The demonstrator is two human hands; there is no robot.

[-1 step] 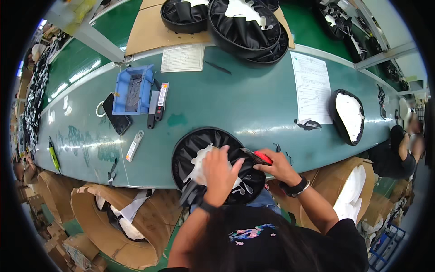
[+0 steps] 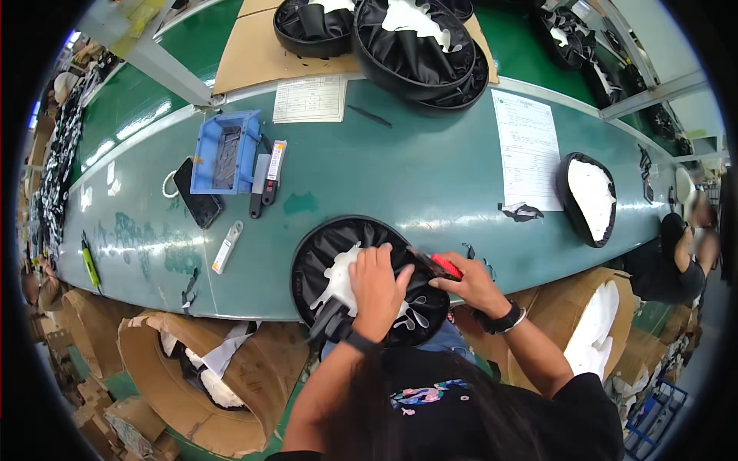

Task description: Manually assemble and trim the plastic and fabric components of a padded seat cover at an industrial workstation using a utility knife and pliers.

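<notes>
A round padded piece covered in gathered black material [image 2: 350, 230] lies at the table's near edge, with a white patch [image 2: 336, 284] of irregular outline in its middle. My left hand [image 2: 377, 288] rests on it, fingers stretched out and thumb apart, covering part of the white. Beside my left wrist, dark strips [image 2: 330, 316] stick out over the rim. My right hand [image 2: 475, 284] is closed round a red-handled tool [image 2: 447, 266] whose dark front end points at my left hand, over the black piece. Whether the tool is a knife or scissors cannot be made out.
Left on the table are a blue bin [image 2: 201, 165], a phone [image 2: 201, 196], utility knives [image 2: 273, 173] and a green pen-like tool [image 2: 91, 261]. Black padded pieces [image 2: 415, 58] stand at the back; another [image 2: 588, 196] lies right, near a paper sheet [image 2: 530, 150]. Cardboard boxes [image 2: 138, 369] flank me.
My left hand has shifted slightly to the right on the black piece, baring more of the white patch. The right hand and its tool stay nearly in place.
</notes>
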